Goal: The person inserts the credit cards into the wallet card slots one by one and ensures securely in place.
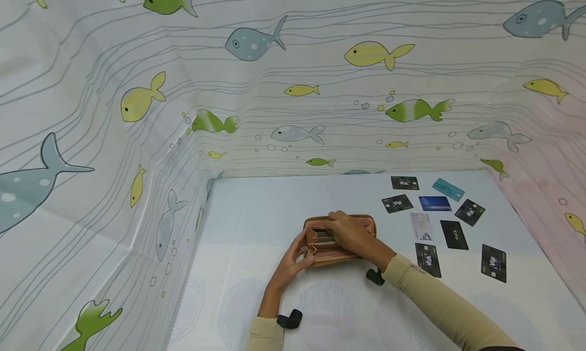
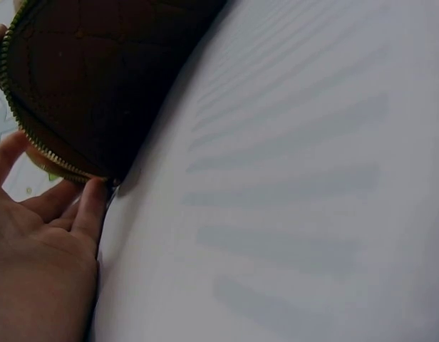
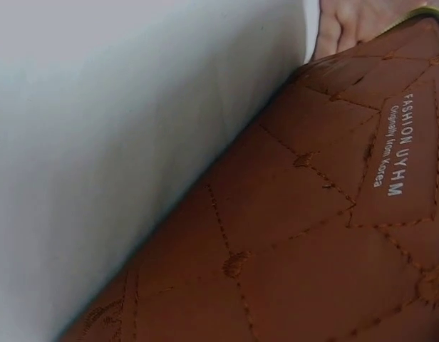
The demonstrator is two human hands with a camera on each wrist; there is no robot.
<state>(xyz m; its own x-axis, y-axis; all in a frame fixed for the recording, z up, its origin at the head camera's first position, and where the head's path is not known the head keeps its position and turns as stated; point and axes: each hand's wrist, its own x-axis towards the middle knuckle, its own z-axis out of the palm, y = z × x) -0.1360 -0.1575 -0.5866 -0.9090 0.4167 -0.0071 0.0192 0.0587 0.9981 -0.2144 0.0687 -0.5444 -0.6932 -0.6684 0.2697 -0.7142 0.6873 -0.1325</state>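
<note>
- Brown quilted zip wallet point(image 1: 339, 241) lying open near the middle of the desk point(image 1: 256, 208), closer to the front edge than the back.
- Left hand point(image 1: 293, 262) at the wallet's left end, fingers curled round the zipper edge point(image 2: 41, 149), gripping it.
- Right hand point(image 1: 350, 234) laid over the wallet's top from the right, fingers bent onto the open mouth, holding it.
- Stitched side bearing white lettering point(image 3: 394, 146), seen in the right wrist view.
- Cards point(image 1: 435, 221) spread flat toward the desk's back right corner, apart from the wallet.
- Fish-print cloth point(image 1: 293, 86) hanging behind the back edge.
</note>
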